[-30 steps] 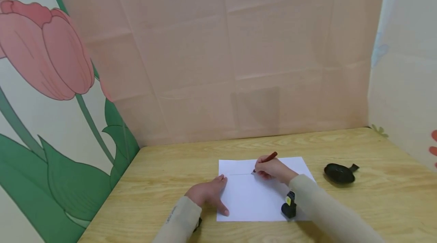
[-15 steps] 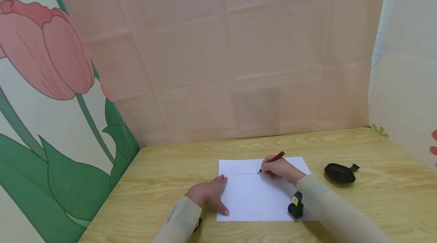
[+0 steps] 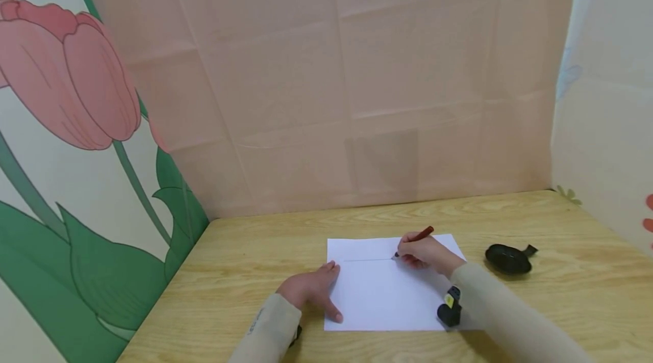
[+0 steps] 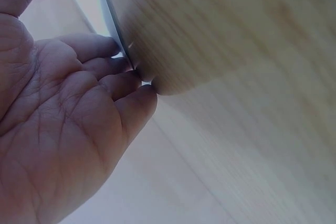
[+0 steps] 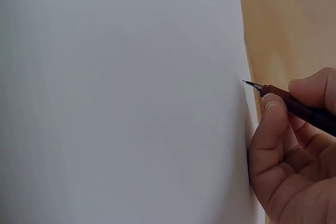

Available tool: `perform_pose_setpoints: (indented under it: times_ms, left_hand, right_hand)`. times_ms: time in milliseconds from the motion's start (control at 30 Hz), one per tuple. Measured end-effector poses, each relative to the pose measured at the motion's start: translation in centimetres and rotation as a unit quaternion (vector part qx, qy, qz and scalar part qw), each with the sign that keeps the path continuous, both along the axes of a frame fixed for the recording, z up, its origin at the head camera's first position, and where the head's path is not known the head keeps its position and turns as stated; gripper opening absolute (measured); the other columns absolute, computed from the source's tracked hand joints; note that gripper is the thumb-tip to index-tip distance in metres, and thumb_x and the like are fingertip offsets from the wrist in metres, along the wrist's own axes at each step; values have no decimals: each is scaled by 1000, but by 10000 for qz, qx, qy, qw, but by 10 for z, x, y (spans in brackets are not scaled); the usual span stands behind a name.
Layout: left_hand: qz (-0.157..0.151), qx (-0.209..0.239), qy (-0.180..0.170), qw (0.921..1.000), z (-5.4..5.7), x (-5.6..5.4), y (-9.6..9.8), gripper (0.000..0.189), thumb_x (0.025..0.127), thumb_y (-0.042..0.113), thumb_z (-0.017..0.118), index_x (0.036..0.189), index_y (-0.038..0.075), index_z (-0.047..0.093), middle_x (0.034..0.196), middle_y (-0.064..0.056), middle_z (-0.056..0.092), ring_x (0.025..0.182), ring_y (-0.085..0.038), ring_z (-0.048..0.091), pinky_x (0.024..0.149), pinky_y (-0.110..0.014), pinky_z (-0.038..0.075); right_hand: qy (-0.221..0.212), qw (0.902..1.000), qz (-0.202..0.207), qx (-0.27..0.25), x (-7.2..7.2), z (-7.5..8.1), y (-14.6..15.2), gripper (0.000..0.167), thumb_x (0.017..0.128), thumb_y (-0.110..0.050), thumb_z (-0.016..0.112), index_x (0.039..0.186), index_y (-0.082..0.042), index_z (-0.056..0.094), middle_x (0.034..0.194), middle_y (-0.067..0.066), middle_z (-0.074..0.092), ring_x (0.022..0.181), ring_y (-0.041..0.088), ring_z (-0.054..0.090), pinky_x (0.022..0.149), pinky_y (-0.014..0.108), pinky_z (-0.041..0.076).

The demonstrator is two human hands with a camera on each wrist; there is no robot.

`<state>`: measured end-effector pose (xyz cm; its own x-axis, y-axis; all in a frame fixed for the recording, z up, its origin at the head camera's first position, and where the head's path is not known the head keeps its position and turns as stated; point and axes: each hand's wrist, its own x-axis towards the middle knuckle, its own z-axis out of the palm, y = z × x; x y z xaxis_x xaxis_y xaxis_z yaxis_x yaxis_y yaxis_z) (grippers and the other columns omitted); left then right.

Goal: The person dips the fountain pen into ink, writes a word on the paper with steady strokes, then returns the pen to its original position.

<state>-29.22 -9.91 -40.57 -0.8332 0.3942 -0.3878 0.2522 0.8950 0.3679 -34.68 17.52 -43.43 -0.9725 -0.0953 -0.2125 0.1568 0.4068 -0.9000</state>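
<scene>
A white sheet of paper (image 3: pixel 377 303) lies on the wooden table. My right hand (image 3: pixel 427 253) pinches a dark red fountain pen (image 5: pixel 296 106) between thumb and fingers, its nib at the paper in the upper part of the sheet. From the nib, a thin straight line (image 3: pixel 364 260) runs leftward across the page. My left hand (image 3: pixel 312 288) rests on the sheet's left edge, thumb spread away from the other fingers. The left wrist view shows that palm (image 4: pixel 63 114) from below, fingertips right at the paper's edge.
To the right of the sheet stands a black oval dish (image 3: pixel 507 260) with a short handle. The wooden table (image 3: pixel 245 266) ends at a pinkish-beige backdrop (image 3: pixel 285 96) behind. A tulip-printed panel (image 3: pixel 76 79) borders the left, and a pale panel (image 3: pixel 607 125) the right.
My right hand has slid to the right with the pen, and the line on the paper has grown longer behind the nib. My left hand has stayed in place.
</scene>
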Motion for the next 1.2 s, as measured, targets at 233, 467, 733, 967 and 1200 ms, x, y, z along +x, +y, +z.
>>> perform_pose_setpoints:
  times_ms: [233, 467, 733, 967, 1200]
  left_hand:
    - [-27, 33, -44, 10000, -1, 0, -1, 105, 64, 37, 82, 147, 10, 24, 155, -6, 16, 143, -20, 13, 115, -39, 17]
    - [-66, 6, 6, 10000, 0, 0, -1, 105, 64, 36, 82, 147, 9, 24, 155, -7, 17, 143, -20, 13, 115, -38, 17]
    - [-30, 60, -62, 10000, -1, -1, -1, 104, 65, 36, 82, 147, 9, 24, 155, -7, 17, 142, -21, 14, 115, -39, 17]
    - [-32, 69, -80, 9999, -2, -1, -1, 104, 65, 36, 82, 147, 9, 24, 155, -6, 16, 143, -20, 13, 115, -39, 17]
    - [-57, 61, -61, 9999, -2, -1, -1, 105, 65, 36, 82, 147, 9, 23, 155, -7, 16, 143, -20, 13, 115, -38, 17]
  right_hand:
    - [6, 9999, 118, -59, 6, 4, 9, 7, 83, -13, 59, 83, -7, 56, 70, 2, 55, 62, 15, 52, 56, 26, 45]
    - [46, 10000, -59, -51, 8, 4, 16, 8, 82, -13, 60, 83, -6, 57, 70, 3, 56, 62, 15, 52, 55, 26, 45]
    - [56, 9999, -99, -71, 10, 3, 24, 8, 83, -13, 59, 83, -6, 57, 69, 3, 55, 62, 16, 53, 55, 26, 45]
    - [50, 9999, -144, -69, 13, 5, 33, 10, 85, -13, 58, 87, -4, 58, 71, 4, 55, 64, 17, 53, 57, 27, 45]
    - [50, 9998, -188, -58, 13, 3, 43, 10, 84, -13, 58, 87, -3, 58, 71, 4, 56, 64, 17, 53, 57, 27, 45]
